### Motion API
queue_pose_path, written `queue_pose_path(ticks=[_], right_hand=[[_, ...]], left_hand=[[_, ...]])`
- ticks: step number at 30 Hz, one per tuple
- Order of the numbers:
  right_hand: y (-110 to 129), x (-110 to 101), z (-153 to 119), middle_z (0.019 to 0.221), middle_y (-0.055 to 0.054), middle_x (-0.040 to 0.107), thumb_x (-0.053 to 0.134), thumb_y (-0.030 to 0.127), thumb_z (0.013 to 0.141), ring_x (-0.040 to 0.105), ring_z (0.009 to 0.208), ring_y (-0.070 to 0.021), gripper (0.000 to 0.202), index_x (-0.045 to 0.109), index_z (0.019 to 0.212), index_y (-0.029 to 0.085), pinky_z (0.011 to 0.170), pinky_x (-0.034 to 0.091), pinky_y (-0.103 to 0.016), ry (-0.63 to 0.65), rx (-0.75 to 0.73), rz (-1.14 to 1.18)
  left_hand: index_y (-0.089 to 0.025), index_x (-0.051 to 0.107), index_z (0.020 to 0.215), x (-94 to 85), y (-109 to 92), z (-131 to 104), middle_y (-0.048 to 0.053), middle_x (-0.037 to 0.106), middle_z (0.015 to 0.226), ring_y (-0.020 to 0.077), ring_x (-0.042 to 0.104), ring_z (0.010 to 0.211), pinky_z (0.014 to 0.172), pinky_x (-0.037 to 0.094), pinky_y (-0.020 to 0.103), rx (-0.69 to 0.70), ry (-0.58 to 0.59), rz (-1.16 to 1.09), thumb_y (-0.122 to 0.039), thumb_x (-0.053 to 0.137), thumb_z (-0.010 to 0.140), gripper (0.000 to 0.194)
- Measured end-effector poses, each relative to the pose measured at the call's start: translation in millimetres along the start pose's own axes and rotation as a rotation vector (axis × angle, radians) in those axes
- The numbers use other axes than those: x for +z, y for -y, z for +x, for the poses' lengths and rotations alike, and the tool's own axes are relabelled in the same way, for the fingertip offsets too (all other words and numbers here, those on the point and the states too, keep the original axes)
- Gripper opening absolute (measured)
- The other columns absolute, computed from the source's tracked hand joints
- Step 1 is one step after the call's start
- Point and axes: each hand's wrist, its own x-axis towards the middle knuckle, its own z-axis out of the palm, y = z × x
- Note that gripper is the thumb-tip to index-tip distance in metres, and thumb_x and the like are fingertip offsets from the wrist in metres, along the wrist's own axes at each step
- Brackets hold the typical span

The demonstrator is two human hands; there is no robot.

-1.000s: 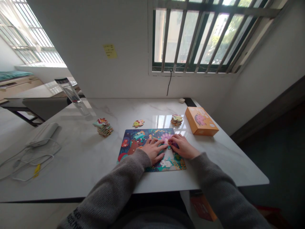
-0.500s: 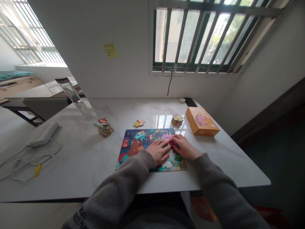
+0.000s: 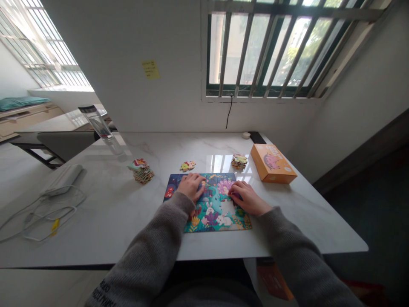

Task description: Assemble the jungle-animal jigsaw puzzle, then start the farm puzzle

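A colourful jigsaw puzzle [image 3: 212, 218] lies flat on the white marbled table, showing a white rabbit and plants. One pale gap [image 3: 228, 207] shows right of its middle. My left hand [image 3: 191, 186] rests palm down over the upper left of the picture, fingers apart, holding nothing. At the right side, my right hand [image 3: 248, 198] has its fingers bent and pinched beside the pink area, apparently on a dark purple puzzle piece [image 3: 235, 195] that they mostly hide. Beyond the puzzle lie a few loose pieces [image 3: 188, 166].
Stacks of puzzle pieces stand at the left [image 3: 141, 171] and right [image 3: 239, 161]. An orange box [image 3: 274, 163] sits at the right. A clear bottle [image 3: 96, 122], a white device [image 3: 63, 179] with cables and a black flat object [image 3: 257, 137] are also on the table.
My left hand has moved left and away from the right hand, uncovering the rabbit and the pale gap. My right hand has stayed at nearly the same spot.
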Motion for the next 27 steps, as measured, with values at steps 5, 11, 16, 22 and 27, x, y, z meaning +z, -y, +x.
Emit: queue_pose_path(ticks=[5, 11, 16, 22, 27], right_hand=[[0, 1, 0, 0.102, -0.007, 0.062, 0.054, 0.016, 0.094, 0.053, 0.098, -0.0244, 0.013, 0.064, 0.097, 0.023, 0.089, 0.044, -0.04, -0.002, -0.006, 0.004], [-2, 1, 0, 0.104, -0.008, 0.062, 0.053, 0.019, 0.095, 0.053, 0.098, -0.0241, 0.013, 0.065, 0.099, 0.023, 0.091, 0.044, -0.04, 0.01, 0.005, 0.001], [-2, 1, 0, 0.104, -0.008, 0.062, 0.053, 0.019, 0.095, 0.053, 0.099, -0.0245, 0.014, 0.065, 0.101, 0.023, 0.09, 0.044, -0.04, 0.005, 0.001, 0.003], [-3, 2, 0, 0.105, -0.008, 0.062, 0.053, 0.02, 0.095, 0.053, 0.098, -0.0246, 0.014, 0.066, 0.1, 0.023, 0.089, 0.045, -0.04, 0.002, -0.009, 0.009], [-1, 2, 0, 0.104, -0.008, 0.062, 0.052, 0.024, 0.098, 0.053, 0.098, -0.0245, 0.014, 0.065, 0.1, 0.023, 0.089, 0.045, -0.04, -0.01, -0.001, 0.021]], left_hand=[[-0.022, 0.062, 0.115, -11.6, 35, -7, 0.012, 0.06, 0.112, 0.032, 0.052, 0.108, 0.091, 0.044, 0.044, -0.305, 0.048, 0.202, -0.043, 0.067, 0.081, 0.04], [-0.023, 0.056, 0.131, -20.4, 26, -9, 0.013, 0.057, 0.12, 0.0326, 0.05, 0.115, 0.095, 0.043, 0.044, -0.409, 0.203, 0.26, -0.046, 0.061, 0.085, 0.051], [-0.021, 0.05, 0.138, -16.0, 33, -9, 0.014, 0.058, 0.114, 0.0353, 0.053, 0.111, 0.094, 0.046, 0.047, -0.39, 0.196, 0.176, -0.041, 0.066, 0.083, 0.061], [-0.019, 0.056, 0.129, 0.0, 31, -7, 0.009, 0.046, 0.115, 0.0228, 0.06, 0.098, 0.093, 0.053, 0.038, -0.124, -0.007, -0.168, -0.014, 0.065, 0.077, 0.053], [-0.019, 0.063, 0.116, 3.6, 3, -4, 0.008, 0.052, 0.11, 0.0209, 0.06, 0.098, 0.091, 0.055, 0.037, 0.012, -0.03, -0.468, -0.005, 0.06, 0.079, 0.04]])
